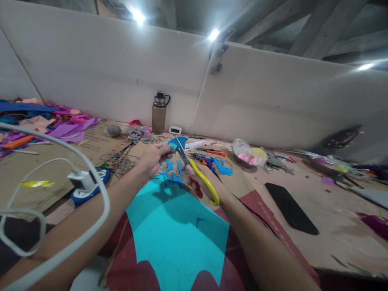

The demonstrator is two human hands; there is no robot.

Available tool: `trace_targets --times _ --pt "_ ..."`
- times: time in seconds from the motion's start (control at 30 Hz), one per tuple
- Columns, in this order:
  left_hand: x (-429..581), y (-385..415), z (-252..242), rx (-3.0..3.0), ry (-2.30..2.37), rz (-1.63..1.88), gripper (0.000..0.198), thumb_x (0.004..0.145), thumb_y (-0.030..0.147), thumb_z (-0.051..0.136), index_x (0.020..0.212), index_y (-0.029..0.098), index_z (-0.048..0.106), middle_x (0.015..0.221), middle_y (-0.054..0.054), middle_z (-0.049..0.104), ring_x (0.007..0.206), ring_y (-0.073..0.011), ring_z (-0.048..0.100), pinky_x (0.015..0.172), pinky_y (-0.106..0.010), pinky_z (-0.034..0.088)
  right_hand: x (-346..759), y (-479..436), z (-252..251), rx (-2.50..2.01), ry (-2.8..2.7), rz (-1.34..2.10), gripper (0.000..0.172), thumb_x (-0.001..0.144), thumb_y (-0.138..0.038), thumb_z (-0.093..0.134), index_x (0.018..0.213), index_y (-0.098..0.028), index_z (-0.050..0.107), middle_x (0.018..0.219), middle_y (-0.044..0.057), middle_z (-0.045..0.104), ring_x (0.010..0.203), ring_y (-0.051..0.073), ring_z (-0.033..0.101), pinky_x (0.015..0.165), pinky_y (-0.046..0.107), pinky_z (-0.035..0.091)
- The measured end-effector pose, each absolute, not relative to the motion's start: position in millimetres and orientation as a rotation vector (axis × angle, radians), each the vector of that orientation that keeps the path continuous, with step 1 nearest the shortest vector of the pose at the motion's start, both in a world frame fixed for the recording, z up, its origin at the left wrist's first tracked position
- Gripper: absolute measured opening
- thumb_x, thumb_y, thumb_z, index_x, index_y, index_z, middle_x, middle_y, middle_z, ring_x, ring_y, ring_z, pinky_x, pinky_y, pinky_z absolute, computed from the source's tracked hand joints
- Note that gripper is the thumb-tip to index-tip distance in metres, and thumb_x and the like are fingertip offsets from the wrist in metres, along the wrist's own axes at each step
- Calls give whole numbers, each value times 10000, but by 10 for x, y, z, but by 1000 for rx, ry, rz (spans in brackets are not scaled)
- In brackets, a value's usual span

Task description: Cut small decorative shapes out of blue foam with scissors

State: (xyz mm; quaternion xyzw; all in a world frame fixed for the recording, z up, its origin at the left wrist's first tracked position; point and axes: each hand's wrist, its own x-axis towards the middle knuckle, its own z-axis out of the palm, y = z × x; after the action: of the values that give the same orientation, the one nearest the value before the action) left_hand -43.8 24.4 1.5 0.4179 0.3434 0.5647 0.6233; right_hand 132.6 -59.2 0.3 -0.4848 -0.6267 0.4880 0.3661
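Blue piece (183, 142), thin and flat, is above the worktop (309, 190), pinched by the fingers of the left hand (156, 157) against the metal blades of the scissors (198, 171) (one handle yellow, one red), which the right hand (190, 174) grips. Nearer lies a smooth turquoise sheet (178, 226) with curved cutouts. A bowl (242, 161) holds clear plastic and pink bits. A tinted bottle (159, 117) stands by the wall; a white cable (101, 178) crosses before the left forearm.

scissors (185, 159): metal blades (181, 153), glossy plastic handles (209, 184) | sheet (178, 226): matt, smooth | bottle (159, 118): smooth plastic
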Motion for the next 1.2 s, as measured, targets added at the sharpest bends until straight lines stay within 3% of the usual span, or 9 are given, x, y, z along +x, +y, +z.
trace_targets --times 0.17,0.4,0.63,1.2 --pt "-434 216 55 944 780 1262 169 594 170 788 592 126 625 655 -47 670 641 -128 622 613 -235 475 1317 -570 -14 -1260 -1614 1238 515 821 -726 541 845 -217 470 573 -71 469 358 62 405 307 179 338" --pt "-475 242 27 1026 733 1207 235 576 250 835 601 131 633 576 -25 638 590 -128 601 626 -258 468 1328 -560 -35 -1248 -1630 1247 499 863 -701 500 931 -206 502 578 -79 461 350 61 404 301 180 344" --pt "-480 263 -2 1022 727 1201 224 556 250 847 609 125 668 619 -49 687 544 -100 553 594 -243 450 1296 -588 -18 -1242 -1589 1266 518 847 -708 511 962 -203 520 565 -85 430 345 62 376 294 182 314" --pt "-410 246 -56 927 663 1251 157 624 202 796 658 120 666 669 -44 694 615 -106 603 626 -231 448 1303 -582 -73 -1181 -1595 1258 547 859 -745 478 948 -206 507 574 -83 431 332 64 377 271 191 300"
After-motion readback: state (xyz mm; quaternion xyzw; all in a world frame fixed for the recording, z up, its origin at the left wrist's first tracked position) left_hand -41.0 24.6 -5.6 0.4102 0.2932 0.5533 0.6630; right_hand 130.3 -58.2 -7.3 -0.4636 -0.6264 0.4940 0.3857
